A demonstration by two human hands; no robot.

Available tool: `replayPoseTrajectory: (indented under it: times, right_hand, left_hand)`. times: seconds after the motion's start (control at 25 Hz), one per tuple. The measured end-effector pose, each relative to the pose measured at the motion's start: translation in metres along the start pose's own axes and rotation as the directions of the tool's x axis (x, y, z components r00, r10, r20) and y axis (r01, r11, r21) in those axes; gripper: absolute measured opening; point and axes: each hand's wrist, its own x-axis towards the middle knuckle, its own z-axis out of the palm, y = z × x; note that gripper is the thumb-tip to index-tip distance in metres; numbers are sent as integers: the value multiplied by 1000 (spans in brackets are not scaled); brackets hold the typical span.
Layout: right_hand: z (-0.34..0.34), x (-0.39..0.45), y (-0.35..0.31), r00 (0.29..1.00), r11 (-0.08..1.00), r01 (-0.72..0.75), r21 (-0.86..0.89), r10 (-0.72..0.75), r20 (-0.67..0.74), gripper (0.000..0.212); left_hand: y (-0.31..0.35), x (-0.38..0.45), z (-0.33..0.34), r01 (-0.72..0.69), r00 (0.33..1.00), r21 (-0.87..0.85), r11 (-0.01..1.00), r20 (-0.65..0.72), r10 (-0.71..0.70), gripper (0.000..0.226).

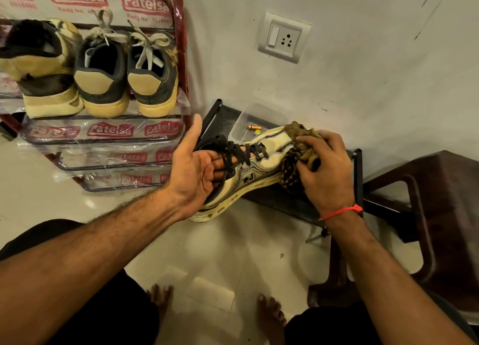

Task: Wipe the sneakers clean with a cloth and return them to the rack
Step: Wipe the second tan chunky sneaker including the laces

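- Sneaker (259,168): cream with black laces, held in the air over the floor, between the rack and the low black stand, toe pointing toward the wall.
- Left hand (197,171): fingers pushed inside the sneaker's opening, thumb standing free and upright; it carries the shoe from within.
- Right hand (324,168): fingers curled round a bunched brown cloth (300,150), pressing it on the toe.
- Risk, slip: the sneaker hangs on the inserted fingers alone; a hard wipe at the toe could likely lever it off and drop it to the floor.
- Risk, laces: loose black laces lie over the left fingers and may snag the cloth.
- Risk, missed dirt: the sole edge looks grimy; wiping only the toe would likely leave it soiled.
- Rack (178,59): red frame, shelves still wrapped in printed plastic; three tan-and-dark sneakers (103,77) on the upper shelf, heels outward.
- Low black stand (285,202): beneath the sneaker, carrying a clear tray with small batteries (252,127).
- Room: pale tiled floor (220,254), scuffed white wall with a switch socket (283,37), brown plastic stool (440,215) at right.
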Motion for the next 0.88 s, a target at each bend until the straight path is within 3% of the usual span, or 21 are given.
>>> replayPoseTrajectory:
  times: [0.08, 0.16, 0.24, 0.4, 0.6, 0.76, 0.88]
  right_hand:
    - [7, -10, -6, 998, 1000, 13, 7, -14, 61, 48]
    - [15, -22, -17, 978, 992, 119, 51, -126, 169, 50]
    - [12, -17, -15, 971, 986, 153, 72, -163, 172, 50]
    - [-1, -2, -3, 999, 998, 40, 41, -40, -7, 49]
    - [14, -25, -27, 954, 965, 233, 118, -250, 165, 49]
    - [-4, -1, -3, 999, 999, -33, 42, 33, 3, 47]
    - [7, -17, -19, 985, 990, 120, 78, -128, 111, 50]
  left_hand:
    - [-3, 0, 3, -49, 998, 74, 996, -33, 52, 51]
    - [-8, -1, 4, -117, 992, 167, 979, -23, 122, 30]
    - [-12, -2, 5, -203, 979, 298, 933, 47, 198, 35]
    - [-14, -1, 7, -361, 923, 599, 715, 120, 366, 44]
    - [-19, -1, 1, -434, 875, 667, 606, 151, 461, 34]
    - [-27, 4, -3, -489, 834, 682, 543, 183, 520, 41]
    - [-31, 6, -8, -495, 792, 755, 430, 190, 580, 33]
